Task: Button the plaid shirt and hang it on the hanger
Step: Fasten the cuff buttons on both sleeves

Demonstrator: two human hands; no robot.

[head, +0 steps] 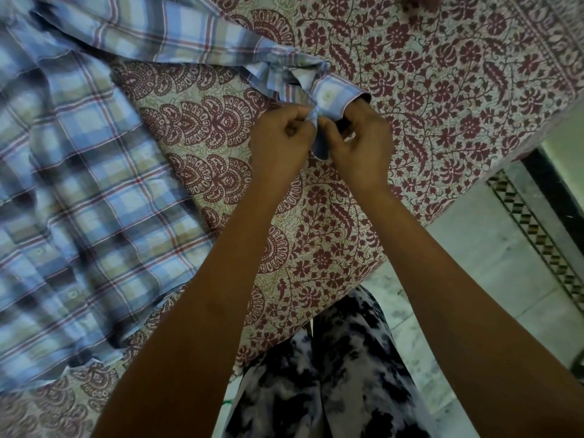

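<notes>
The blue, white and red plaid shirt [79, 172] lies spread over the left of the bed. One sleeve [177, 36] runs across the top toward the middle and ends in a cuff [335, 96]. My left hand [281, 143] pinches one edge of that cuff. My right hand [360, 147] pinches the other edge, its fingers curled into the cuff opening. The two hands meet at the cuff's lower end. Small buttons show along the shirt front at the lower left. No hanger is in view.
A bedsheet [442, 90] with a maroon floral print covers the bed; its edge runs diagonally from the lower middle to the right. Tiled floor [493, 273] with a dark patterned border lies to the right. My black-and-white patterned clothing [335, 374] is below.
</notes>
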